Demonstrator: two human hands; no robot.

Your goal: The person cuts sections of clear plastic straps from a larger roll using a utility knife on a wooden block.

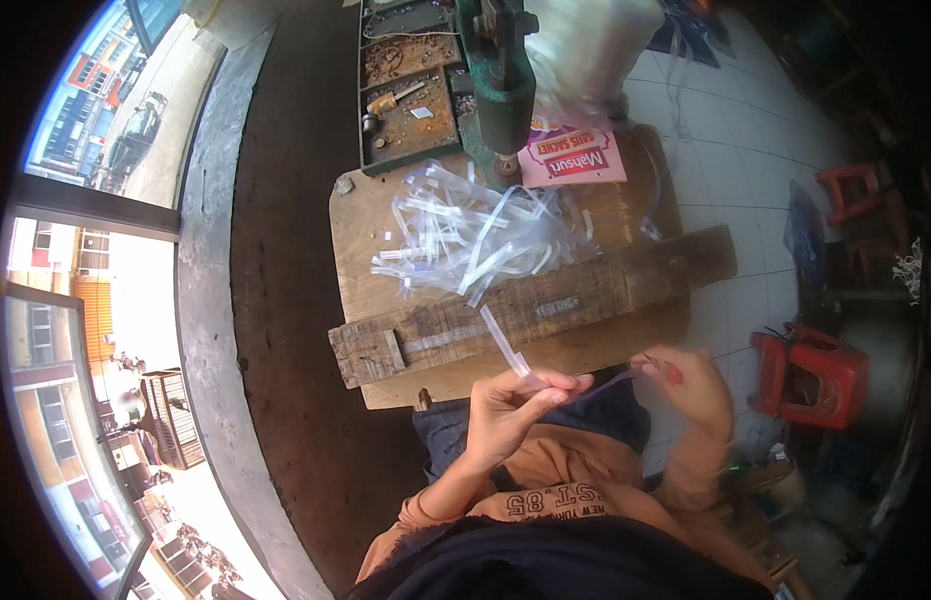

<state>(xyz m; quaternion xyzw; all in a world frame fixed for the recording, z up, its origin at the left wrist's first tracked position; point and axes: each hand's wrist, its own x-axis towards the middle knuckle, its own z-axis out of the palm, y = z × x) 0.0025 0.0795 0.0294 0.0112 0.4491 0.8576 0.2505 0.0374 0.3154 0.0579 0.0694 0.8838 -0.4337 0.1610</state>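
Note:
My left hand [505, 415] is closed in a pinch on a clear plastic strip [504, 333] with white edges. One length of the strip runs forward from my fingers to a tangled pile of clear plastic strips [475, 235] on the wooden table [360, 235]. On its other side, a thinner, faintly purple stretch reaches across to my right hand [700, 390]. That hand is raised above my lap, slightly blurred, its fingers closed around the strip's end. Something small and red [673, 373] shows by the right fingers; its kind is unclear.
A thick wooden plank [465, 325] lies across the table before me. Behind the pile stands a green metal press [502, 95], beside a compartment tray [410, 130] and a pink printed package [575, 160]. Red stools [810, 378] stand on the tiled floor at right.

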